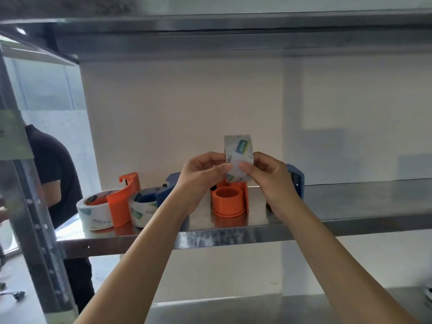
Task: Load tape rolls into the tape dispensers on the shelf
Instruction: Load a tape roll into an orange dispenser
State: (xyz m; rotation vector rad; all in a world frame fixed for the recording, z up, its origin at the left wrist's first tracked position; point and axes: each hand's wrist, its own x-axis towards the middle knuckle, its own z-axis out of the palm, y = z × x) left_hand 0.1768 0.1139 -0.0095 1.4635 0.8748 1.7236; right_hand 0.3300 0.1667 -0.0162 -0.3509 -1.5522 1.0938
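A clear tape roll [238, 153] with a green and blue label stands on edge in the air above the steel shelf [233, 237]. My left hand [201, 174] pinches its left side and my right hand [268, 176] pinches its right side, both thumbs on the front. Directly under the roll stands an empty orange dispenser [229, 202] with its round hub facing up. To the left sit an orange dispenser [124, 199] holding a tape roll [93, 212] and a blue dispenser [163, 195] holding another roll [142, 211]. A second blue dispenser [297, 181] is partly hidden behind my right hand.
A person in dark clothes [58, 183] stands at the left behind the shelf's metal upright [30, 218]. Another steel shelf [233, 36] runs overhead and a lower one [233, 307] lies below. A white wall backs the shelf.
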